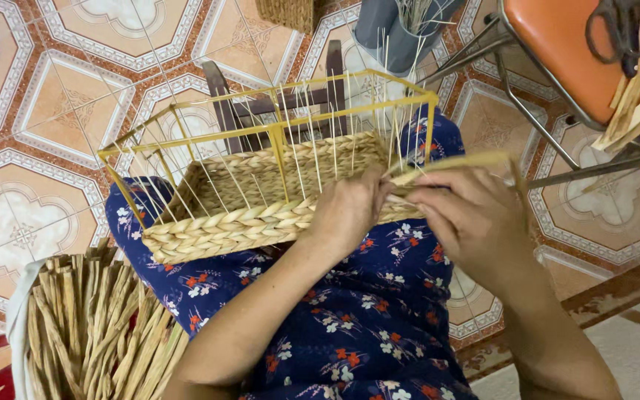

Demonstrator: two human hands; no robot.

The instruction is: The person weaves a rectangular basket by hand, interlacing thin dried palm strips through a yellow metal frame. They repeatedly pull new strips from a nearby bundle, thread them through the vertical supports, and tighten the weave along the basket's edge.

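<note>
The half-woven basket (261, 200) rests on the person's lap. The left hand (350, 211) presses its near rim, fingers seemingly closed on a strand. The right hand (464, 215) pinches a flat straw strip (453, 164).

Bright, even daylight, soft and without glare; only faint shadows lie under the basket (261, 200). Focus is sharp at the centre, with slight wide-angle stretching toward the edges.
</note>
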